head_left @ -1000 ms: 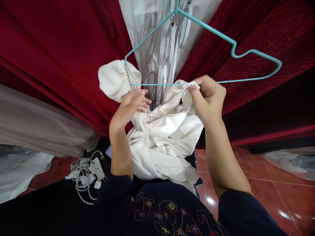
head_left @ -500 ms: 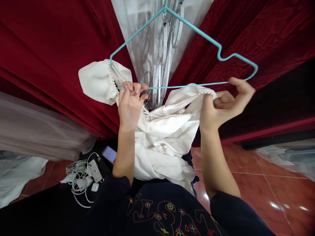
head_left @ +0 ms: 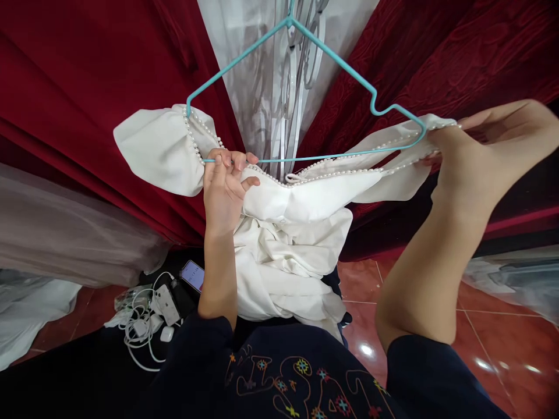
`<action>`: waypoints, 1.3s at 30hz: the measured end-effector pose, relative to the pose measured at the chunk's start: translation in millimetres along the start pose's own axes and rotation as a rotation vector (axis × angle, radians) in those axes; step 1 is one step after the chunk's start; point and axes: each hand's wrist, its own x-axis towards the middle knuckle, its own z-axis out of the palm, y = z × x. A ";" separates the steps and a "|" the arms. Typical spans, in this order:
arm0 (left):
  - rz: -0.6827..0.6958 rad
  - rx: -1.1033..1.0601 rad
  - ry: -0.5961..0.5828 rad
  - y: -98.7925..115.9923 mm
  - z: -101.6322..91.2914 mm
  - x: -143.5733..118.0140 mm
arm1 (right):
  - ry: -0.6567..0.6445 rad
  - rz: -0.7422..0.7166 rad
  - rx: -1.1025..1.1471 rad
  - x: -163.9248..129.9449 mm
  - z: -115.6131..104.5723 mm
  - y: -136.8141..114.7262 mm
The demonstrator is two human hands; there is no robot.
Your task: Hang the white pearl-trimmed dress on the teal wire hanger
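A white dress (head_left: 297,233) with pearl-trimmed neckline hangs partly on a teal wire hanger (head_left: 305,93). Its left puffed sleeve (head_left: 152,148) is over the hanger's left end. My left hand (head_left: 225,186) grips the hanger's bottom bar together with the pearl edge near that sleeve. My right hand (head_left: 484,151) is stretched out to the right, pinching the dress's right shoulder strap and pulling it over the hanger's right end. The rest of the dress bunches below, against my lap.
Dark red velvet curtains (head_left: 87,87) and a white sheer panel (head_left: 262,70) hang behind. On the floor at left lie a phone (head_left: 193,274), white chargers and cables (head_left: 146,320), and pale fabric (head_left: 39,302). Red tiles (head_left: 502,326) show at right.
My right hand has pulled the right shoulder strap far out to the right and over the hanger's end. My left hand took hold of the hanger bar. The neckline now stretches wide.
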 end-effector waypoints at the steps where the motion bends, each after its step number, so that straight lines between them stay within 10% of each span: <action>1: -0.005 -0.006 0.001 0.8 0.0 -0.1 | -0.007 -0.007 -0.029 2.1 0.8 -2.8; 17: -0.002 -0.002 0.019 -1.6 -0.2 -2.9 | -0.241 -0.285 0.028 7.0 18.0 -43.1; 26: -0.024 0.040 0.064 -1.3 4.6 -4.7 | -0.462 -0.451 0.238 -49.3 13.3 -85.8; 33: -0.035 -0.068 0.035 -1.7 5.4 -6.6 | -0.886 -0.368 0.273 -117.3 31.9 -59.9; 39: -0.043 -0.033 0.020 -1.9 14.3 -13.5 | -0.719 -0.375 0.317 -132.5 43.3 -36.2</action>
